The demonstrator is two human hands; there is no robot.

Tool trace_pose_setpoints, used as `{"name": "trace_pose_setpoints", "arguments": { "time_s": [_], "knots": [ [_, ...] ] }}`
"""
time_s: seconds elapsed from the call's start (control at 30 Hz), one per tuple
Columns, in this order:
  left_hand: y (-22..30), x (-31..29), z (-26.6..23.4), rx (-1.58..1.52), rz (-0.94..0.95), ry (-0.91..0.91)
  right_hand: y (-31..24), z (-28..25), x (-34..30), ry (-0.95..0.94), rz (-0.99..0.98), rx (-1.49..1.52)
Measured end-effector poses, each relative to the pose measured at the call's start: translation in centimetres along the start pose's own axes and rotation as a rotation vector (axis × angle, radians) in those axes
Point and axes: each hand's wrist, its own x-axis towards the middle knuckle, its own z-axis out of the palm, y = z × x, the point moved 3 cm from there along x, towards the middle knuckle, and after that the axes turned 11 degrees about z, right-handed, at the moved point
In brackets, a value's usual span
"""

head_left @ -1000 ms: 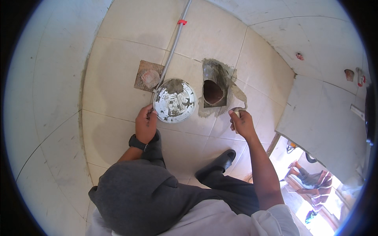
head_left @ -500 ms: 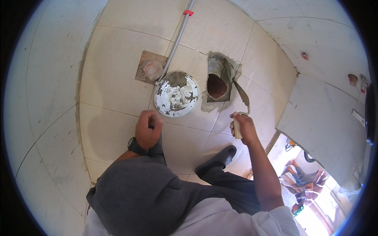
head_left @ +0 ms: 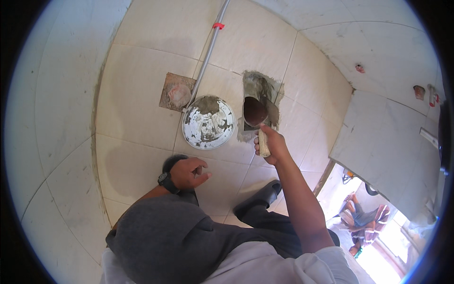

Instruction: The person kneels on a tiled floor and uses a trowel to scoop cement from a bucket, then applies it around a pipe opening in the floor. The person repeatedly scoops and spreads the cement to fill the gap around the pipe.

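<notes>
My right hand (head_left: 275, 146) grips the pale handle of a trowel (head_left: 264, 144) at the near edge of a square hole (head_left: 260, 78) cut in the floor tiles. The trowel's blade is over the hole's right part and hard to make out against the grey mortar. Inside the hole is a round, dark pipe opening (head_left: 254, 112). My left hand (head_left: 187, 173), with a black watch on the wrist, hovers over my knee, fingers loosely bent, thumb apart, holding nothing. Just beyond it sits a round white lid (head_left: 208, 123) smeared with grey mortar.
A grey pole (head_left: 210, 49) with red tape lies along the floor, its near end by the lid. Left of it is a rough square patch (head_left: 177, 91). Walls rise on both sides. My dark shoe (head_left: 260, 199) rests on the tiles. Another person (head_left: 364, 220) is beyond the doorway at lower right.
My right hand has moved left and forward, bringing the trowel from beside the hole to over it. My left hand has shifted nearer to me and slightly right, its fingers loosening.
</notes>
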Motion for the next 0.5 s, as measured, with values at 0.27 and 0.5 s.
{"name": "trace_pose_setpoints", "arguments": {
  "time_s": [0.27, 0.5],
  "knots": [
    [0.0, 0.1, 0.2, 0.044, 0.049, 0.033, -2.3, 0.7, 0.7, -0.060, 0.065, 0.100],
    [0.2, 0.3, 0.3, 0.105, 0.097, 0.057, -4.4, 0.9, -0.1, 0.002, 0.073, 0.035]
  ]
}}
